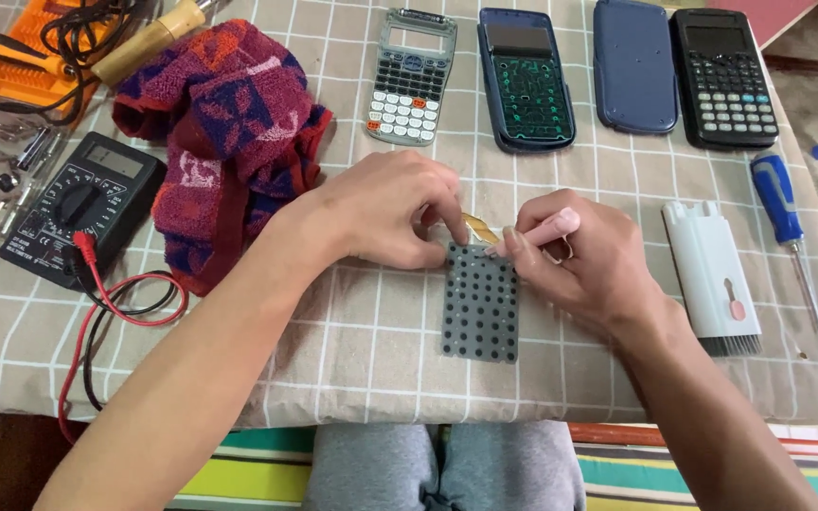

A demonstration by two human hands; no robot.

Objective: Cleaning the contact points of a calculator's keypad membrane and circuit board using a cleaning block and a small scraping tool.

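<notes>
A grey rubber keypad sheet (481, 305) dotted with dark round bumps lies flat on the checked tablecloth (371, 331) near the front edge. My left hand (385, 208) pinches its top left corner, where a small yellow-brown strip (478, 228) sticks out. My right hand (575, 255) presses fingertips on the sheet's top right edge. Both hands touch the sheet; the part under my fingers is hidden.
At the back lie a grey calculator front (411, 78), an opened dark blue calculator shell (525, 79), a blue cover (634, 64) and a black calculator (723, 78). Left: a multimeter (82, 203) with leads, a red-purple towel (224, 132), an orange tool case (26, 57). Right: a blue screwdriver (786, 227), a white brush tool (712, 274).
</notes>
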